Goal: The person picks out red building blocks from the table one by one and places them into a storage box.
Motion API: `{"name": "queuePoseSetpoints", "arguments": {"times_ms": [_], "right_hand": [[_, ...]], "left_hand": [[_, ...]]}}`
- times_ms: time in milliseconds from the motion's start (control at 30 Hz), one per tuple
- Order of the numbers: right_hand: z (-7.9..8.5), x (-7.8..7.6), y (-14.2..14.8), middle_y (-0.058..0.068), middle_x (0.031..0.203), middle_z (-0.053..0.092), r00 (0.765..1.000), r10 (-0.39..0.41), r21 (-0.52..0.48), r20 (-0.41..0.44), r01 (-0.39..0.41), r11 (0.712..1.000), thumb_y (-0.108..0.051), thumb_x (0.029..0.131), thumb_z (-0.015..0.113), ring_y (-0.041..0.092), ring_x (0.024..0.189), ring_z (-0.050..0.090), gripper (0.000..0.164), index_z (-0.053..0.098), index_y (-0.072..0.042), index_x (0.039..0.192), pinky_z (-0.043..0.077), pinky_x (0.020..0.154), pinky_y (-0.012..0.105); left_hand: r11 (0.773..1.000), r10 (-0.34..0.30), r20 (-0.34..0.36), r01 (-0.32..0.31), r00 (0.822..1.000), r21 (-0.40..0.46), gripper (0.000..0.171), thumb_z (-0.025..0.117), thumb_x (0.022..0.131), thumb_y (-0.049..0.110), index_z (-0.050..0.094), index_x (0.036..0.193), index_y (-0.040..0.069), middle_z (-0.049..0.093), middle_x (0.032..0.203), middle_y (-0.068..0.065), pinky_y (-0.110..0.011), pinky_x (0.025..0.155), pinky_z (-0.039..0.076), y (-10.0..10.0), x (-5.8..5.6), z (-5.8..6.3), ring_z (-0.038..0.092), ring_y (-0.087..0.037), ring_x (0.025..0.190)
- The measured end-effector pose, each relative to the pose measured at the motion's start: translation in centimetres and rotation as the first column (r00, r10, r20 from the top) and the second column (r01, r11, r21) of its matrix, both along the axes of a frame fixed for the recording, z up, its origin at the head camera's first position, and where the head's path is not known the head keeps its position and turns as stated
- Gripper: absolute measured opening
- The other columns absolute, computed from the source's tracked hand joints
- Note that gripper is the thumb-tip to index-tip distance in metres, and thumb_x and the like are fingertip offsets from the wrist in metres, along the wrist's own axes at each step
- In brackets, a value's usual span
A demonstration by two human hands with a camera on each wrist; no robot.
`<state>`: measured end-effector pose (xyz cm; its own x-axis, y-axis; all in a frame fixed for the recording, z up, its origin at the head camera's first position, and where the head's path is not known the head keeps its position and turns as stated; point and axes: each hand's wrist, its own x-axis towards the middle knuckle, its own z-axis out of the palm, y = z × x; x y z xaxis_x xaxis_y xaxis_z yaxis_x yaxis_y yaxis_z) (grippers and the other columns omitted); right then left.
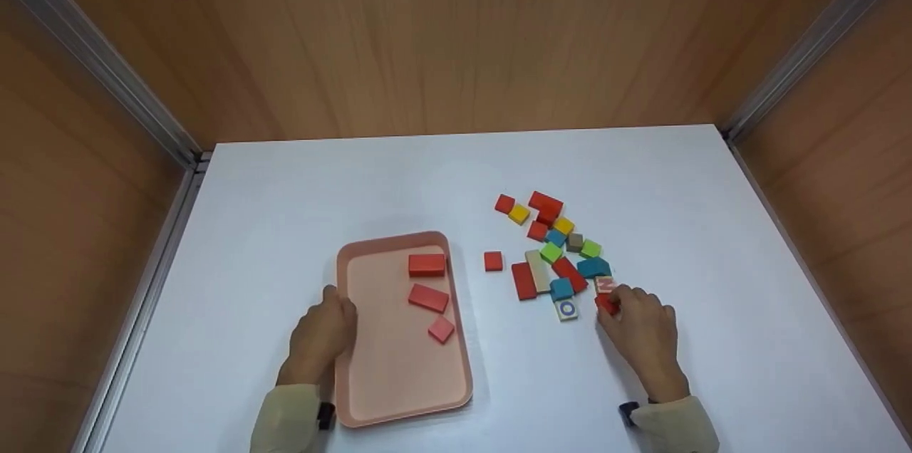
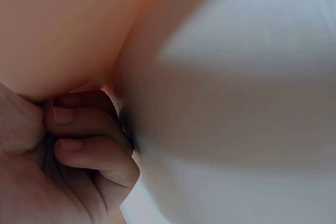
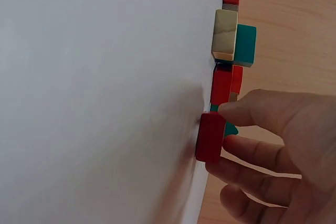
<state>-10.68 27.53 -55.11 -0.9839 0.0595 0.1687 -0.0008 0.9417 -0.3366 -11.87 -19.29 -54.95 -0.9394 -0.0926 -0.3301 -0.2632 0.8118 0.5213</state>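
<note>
My left hand [image 1: 320, 332] grips the left rim of a pink tray [image 1: 388, 375], the thumb on top; the left wrist view shows curled fingers [image 2: 92, 150] beneath the rim. Two red rectangular blocks and a smaller pinkish-red block [image 1: 441, 329] lie along the tray's right side. At the near right end of the block group, my right hand [image 1: 645, 335] pinches a red block [image 3: 210, 137] between thumb and fingertips. Just beyond that block is a pale block with a red letter N [image 1: 605, 284]. A pale block with a blue ring [image 1: 566, 309] lies to its left.
Several red, yellow, green, blue and plain wooden blocks spread over the white table [image 1: 299, 189] right of the tray. A single red cube [image 1: 493, 261] sits between tray and group. Wooden panels [image 1: 456, 40] wall the table at the back and sides.
</note>
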Motion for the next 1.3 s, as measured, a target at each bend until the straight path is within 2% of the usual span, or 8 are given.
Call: {"name": "queuePoseSetpoints", "arguments": {"times_ms": [200,467,667,767,933,1100,1200,1300], "right_hand": [[0.1,0.2,0.1,0.013,0.083,0.07,0.997,-0.012,-0.028,-0.071,0.01,1.0,-0.011,0.083,0.077,0.033,0.073,0.061,0.016,0.072,-0.001,0.094,0.04,0.063,0.044],[-0.1,0.5,-0.2,0.008,0.074,0.064,1.0,0.002,-0.01,-0.013,-0.002,1.0,-0.023,0.078,0.086,0.028,0.069,0.059,0.034,0.071,-0.001,0.099,0.039,0.059,0.04],[0.2,0.5,-0.7,0.012,0.08,0.067,1.0,0.006,0.01,0.004,-0.006,1.0,-0.019,0.077,0.086,0.032,0.076,0.063,0.033,0.071,0.0,0.101,0.045,0.062,0.043],[0.6,0.3,-1.3,0.012,0.079,0.067,1.0,0.023,0.014,-0.018,-0.022,1.0,-0.018,0.077,0.086,0.031,0.075,0.062,0.033,0.071,0.0,0.1,0.045,0.062,0.043],[1.6,0.1,-3.6,0.009,0.077,0.066,0.983,0.124,0.031,-0.133,-0.121,0.992,-0.019,0.073,0.09,0.027,0.07,0.06,0.035,0.071,-0.002,0.097,0.042,0.06,0.039],[2.6,0.2,-6.6,0.008,0.085,0.07,0.939,0.251,0.05,-0.234,-0.246,0.968,-0.018,0.069,0.092,0.024,0.077,0.063,0.038,0.071,-0.004,0.098,0.044,0.065,0.037],[3.0,0.3,-8.6,0.006,0.093,0.071,0.923,0.302,0.052,-0.238,-0.298,0.953,-0.019,0.07,0.092,0.023,0.086,0.063,0.039,0.072,-0.007,0.101,0.046,0.071,0.037],[3.7,0.6,-10.8,0.004,0.095,0.07,0.914,0.35,0.047,-0.205,-0.348,0.936,-0.023,0.073,0.09,0.02,0.088,0.062,0.037,0.071,-0.01,0.103,0.046,0.074,0.037]], "left_hand": [[1.0,-0.008,-0.004,0.008,1.0,-0.013,0.029,0.028,0.105,0.025,0.044,0.106,0.0,0.054,0.065,-0.012,-0.039,0.046,0.04,0.0,0.0,0.0,0.054,-0.027,0.053],[1.0,0.005,-0.003,-0.005,1.0,-0.011,0.029,0.029,0.105,0.025,0.044,0.107,0.0,0.054,0.067,-0.012,-0.038,0.046,0.041,0.0,0.0,-0.1,0.055,-0.026,0.054],[1.0,0.003,-0.006,-0.003,1.0,0.007,0.03,0.029,0.105,0.025,0.045,0.107,0.0,0.054,0.067,-0.012,-0.038,0.046,0.04,0.0,0.1,-0.2,0.054,-0.026,0.054],[1.0,0.004,-0.008,-0.004,1.0,0.007,0.029,0.029,0.105,0.025,0.044,0.106,0.0,0.054,0.067,-0.012,-0.038,0.046,0.04,0.0,0.1,-0.2,0.054,-0.026,0.054],[1.0,0.009,-0.019,-0.009,1.0,0.01,0.028,0.029,0.105,0.025,0.044,0.103,0.001,0.053,0.065,-0.012,-0.037,0.045,0.039,-0.1,0.2,-0.2,0.053,-0.026,0.053],[1.0,-0.009,-0.014,0.009,1.0,0.009,0.028,0.031,0.105,0.024,0.045,0.105,0.0,0.053,0.065,-0.011,-0.036,0.044,0.039,0.1,0.1,-0.2,0.054,-0.025,0.052],[1.0,-0.011,-0.013,0.011,1.0,0.007,0.028,0.031,0.105,0.024,0.045,0.106,-0.001,0.054,0.065,-0.011,-0.036,0.044,0.041,0.1,0.1,-0.1,0.055,-0.025,0.052],[1.0,-0.004,-0.021,0.004,1.0,0.009,0.028,0.032,0.105,0.024,0.045,0.105,-0.001,0.054,0.065,-0.011,-0.037,0.044,0.041,0.1,0.1,-0.1,0.055,-0.025,0.052]]}}
